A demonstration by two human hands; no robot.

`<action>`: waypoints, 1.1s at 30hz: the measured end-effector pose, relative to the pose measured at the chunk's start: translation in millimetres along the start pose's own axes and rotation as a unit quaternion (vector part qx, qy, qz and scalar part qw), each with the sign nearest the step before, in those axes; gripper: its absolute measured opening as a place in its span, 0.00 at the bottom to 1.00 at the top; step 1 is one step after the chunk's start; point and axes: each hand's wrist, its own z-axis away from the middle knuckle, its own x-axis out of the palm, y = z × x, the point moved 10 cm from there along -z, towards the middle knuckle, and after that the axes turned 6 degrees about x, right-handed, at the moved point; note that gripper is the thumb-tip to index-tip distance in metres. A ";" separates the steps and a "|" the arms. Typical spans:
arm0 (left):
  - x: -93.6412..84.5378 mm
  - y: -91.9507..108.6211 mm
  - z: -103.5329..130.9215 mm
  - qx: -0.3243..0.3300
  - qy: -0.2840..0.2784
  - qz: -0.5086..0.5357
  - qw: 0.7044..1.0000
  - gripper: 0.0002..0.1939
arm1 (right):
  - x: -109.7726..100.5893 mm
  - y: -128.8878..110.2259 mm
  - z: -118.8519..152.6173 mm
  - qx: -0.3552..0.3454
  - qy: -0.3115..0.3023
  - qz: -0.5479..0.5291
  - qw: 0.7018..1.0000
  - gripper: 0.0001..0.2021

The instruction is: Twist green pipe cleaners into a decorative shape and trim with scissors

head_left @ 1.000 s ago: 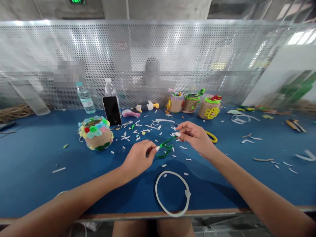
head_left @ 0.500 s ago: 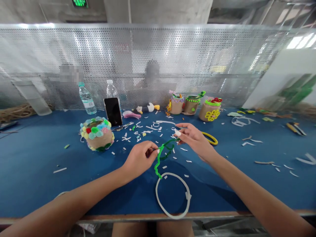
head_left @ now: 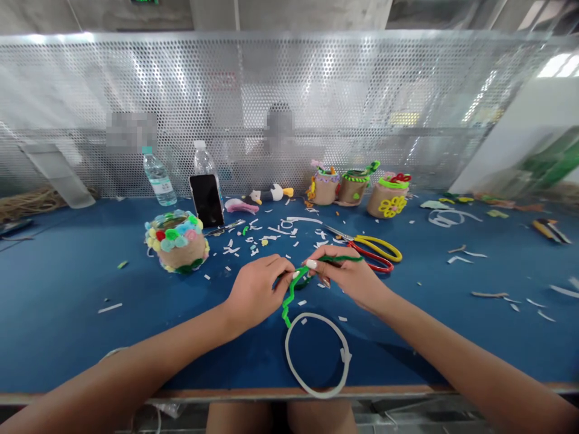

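Observation:
Between my two hands is a green pipe cleaner (head_left: 289,298), light green and wavy where it hangs down, with a dark green length (head_left: 340,258) sticking out to the right past my fingers. My left hand (head_left: 261,284) is closed, pinching it between thumb and fingertips. My right hand (head_left: 344,276) pinches it close beside the left fingertips. The lower tip of the wavy part reaches the rim of a white ring (head_left: 344,343) lying near the table's front edge. Just behind my right hand lie scissors (head_left: 377,248) with red and yellow handles.
A pompom-covered jar (head_left: 183,250) stands at left, near a phone (head_left: 207,200) and a water bottle (head_left: 159,178). Decorated jars (head_left: 389,202) line the back before a perforated metal screen (head_left: 344,90). White scraps litter the blue table (head_left: 113,337); a utility knife (head_left: 550,231) lies far right.
My right hand has moved down and left, closing in on my left fingertips. The dark green length now points right over its fingers. More of the scissors shows.

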 end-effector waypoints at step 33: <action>7.8 6.3 3.8 0.012 0.016 0.094 0.995 0.08 | 2.1 -11.1 16.0 -0.061 0.063 0.167 0.982 0.19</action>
